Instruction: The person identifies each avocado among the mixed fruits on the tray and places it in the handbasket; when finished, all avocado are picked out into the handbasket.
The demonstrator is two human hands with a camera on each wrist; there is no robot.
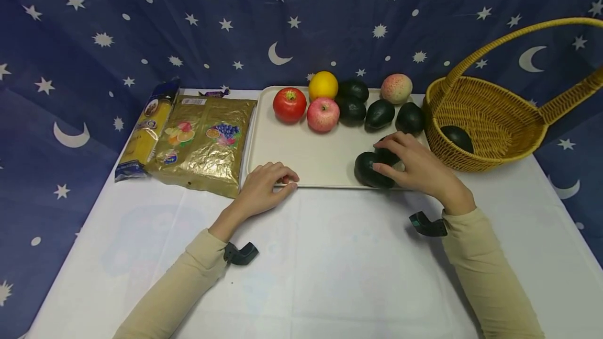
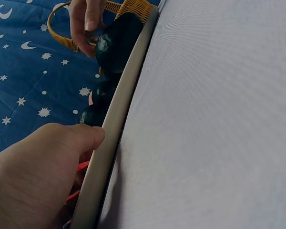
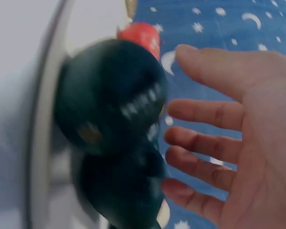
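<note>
Your head camera faces forward-down over the counter (image 1: 348,266). Your close wrist views share the tray (image 2: 115,110) and avocados (image 3: 109,95).

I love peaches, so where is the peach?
In the head view, the peach sits back right on the tray, behind two avocados, left of the basket.

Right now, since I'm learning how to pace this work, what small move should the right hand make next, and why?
I'd probably curl the fingers of the right hand round the partly hidden avocado beneath it: the fingers reach over it but aren't wrapped round it, and another avocado lies in the basket, suggesting where such fruit might go.
</note>
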